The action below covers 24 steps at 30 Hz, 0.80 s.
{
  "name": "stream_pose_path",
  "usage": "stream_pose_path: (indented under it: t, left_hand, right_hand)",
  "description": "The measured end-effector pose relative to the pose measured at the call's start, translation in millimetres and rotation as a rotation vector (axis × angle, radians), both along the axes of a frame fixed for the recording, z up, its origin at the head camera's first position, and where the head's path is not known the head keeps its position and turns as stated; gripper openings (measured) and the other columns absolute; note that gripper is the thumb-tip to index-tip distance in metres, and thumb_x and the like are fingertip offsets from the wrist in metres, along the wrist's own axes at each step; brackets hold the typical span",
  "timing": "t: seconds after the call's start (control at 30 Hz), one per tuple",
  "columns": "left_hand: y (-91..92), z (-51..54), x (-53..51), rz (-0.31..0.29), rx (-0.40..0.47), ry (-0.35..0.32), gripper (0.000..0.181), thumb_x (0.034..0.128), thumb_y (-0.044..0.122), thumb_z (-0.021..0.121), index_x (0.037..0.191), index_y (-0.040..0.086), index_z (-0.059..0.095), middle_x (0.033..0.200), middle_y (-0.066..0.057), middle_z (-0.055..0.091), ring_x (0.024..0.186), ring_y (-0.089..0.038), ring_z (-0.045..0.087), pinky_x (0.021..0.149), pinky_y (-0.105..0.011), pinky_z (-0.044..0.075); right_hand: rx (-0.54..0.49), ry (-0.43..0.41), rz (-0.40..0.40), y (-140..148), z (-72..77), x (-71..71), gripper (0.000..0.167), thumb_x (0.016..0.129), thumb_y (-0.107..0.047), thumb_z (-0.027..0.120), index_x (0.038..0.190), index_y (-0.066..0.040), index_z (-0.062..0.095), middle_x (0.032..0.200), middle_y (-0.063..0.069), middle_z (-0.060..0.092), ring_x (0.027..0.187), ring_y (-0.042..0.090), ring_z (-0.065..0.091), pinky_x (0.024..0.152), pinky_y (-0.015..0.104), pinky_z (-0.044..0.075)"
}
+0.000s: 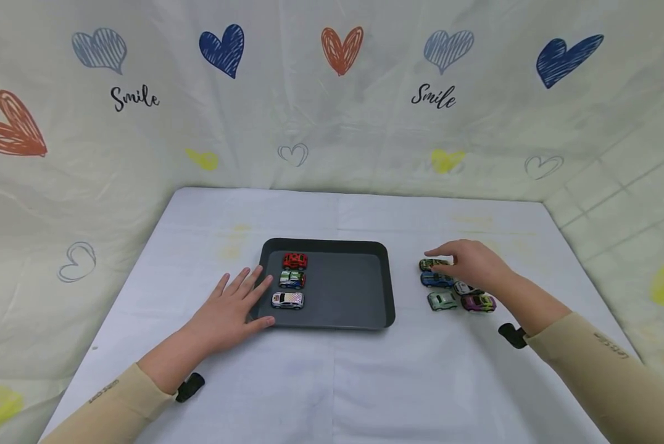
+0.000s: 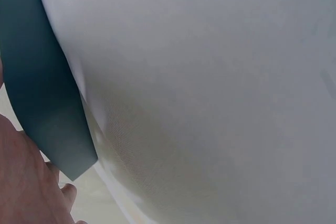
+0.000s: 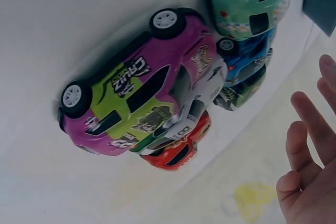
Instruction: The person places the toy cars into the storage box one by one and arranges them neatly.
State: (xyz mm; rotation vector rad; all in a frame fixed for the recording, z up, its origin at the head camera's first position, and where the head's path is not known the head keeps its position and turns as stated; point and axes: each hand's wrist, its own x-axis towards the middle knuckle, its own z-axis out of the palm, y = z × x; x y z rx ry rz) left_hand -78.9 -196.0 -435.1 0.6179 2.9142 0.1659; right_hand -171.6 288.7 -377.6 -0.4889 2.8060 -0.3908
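The left hand [image 1: 226,317], splayed and gripping nothing, is resting at the smooth, round-cornered tray [image 1: 345,287], where three toy cars [image 1: 292,280] are standing; the right hand [image 1: 481,262], parted and empty, is hovering over glossy clustered cars [image 1: 436,280] on creased white cloth [image 1: 332,382].

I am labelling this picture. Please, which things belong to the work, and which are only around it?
Likely in the work:
- tray
- three cars in it
- other cars by the right hand
- left hand

Only around it:
- white tablecloth
- backdrop with hearts
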Motion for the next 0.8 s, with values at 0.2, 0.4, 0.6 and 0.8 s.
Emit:
stream_pose_path:
  t: [0.2,0.4,0.6,0.8]
  left_hand:
    - [-0.4,0.3,0.5,0.002,-0.002,0.004,0.090,0.0913,0.077,0.037,0.160,0.022,0.020,0.166,-0.006,0.011,0.152,-0.032,0.010,0.120,-0.058,0.006]
    - [-0.6,-0.4,0.5,0.004,0.002,0.001,0.091,0.0909,0.078,0.036,0.160,0.022,0.020,0.166,-0.006,0.010,0.152,-0.032,0.008,0.120,-0.058,0.004]
    - [-0.3,-1.6,0.5,0.002,-0.006,0.007,0.089,0.0916,0.076,0.039,0.160,0.022,0.021,0.166,-0.005,0.011,0.152,-0.031,0.009,0.120,-0.058,0.006]
    - [0.9,1.2,-0.1,-0.003,-0.008,0.004,0.088,0.0922,0.076,0.037,0.160,0.022,0.021,0.166,-0.005,0.010,0.152,-0.032,0.009,0.120,-0.057,0.005]
  right_hand:
    - [0.028,0.011,0.036,2,-3.4,-6.0,0.038,0.092,-0.023,0.072,0.130,-0.015,0.068,0.124,0.013,0.067,0.070,0.019,0.055,0.058,0.035,0.046]
    - [0.109,0.035,0.117,4,-9.3,-17.2,0.036,0.093,-0.021,0.071,0.128,-0.014,0.069,0.129,0.017,0.064,0.116,0.041,0.060,0.090,0.056,0.051]
    - [0.164,0.006,0.132,7,-17.6,-26.3,0.033,0.094,-0.020,0.069,0.127,-0.015,0.070,0.128,0.017,0.065,0.118,0.043,0.058,0.096,0.059,0.047]
    - [0.159,-0.036,0.108,10,-19.8,-29.6,0.034,0.095,-0.018,0.067,0.129,-0.016,0.069,0.130,0.018,0.063,0.108,0.035,0.062,0.087,0.053,0.051]
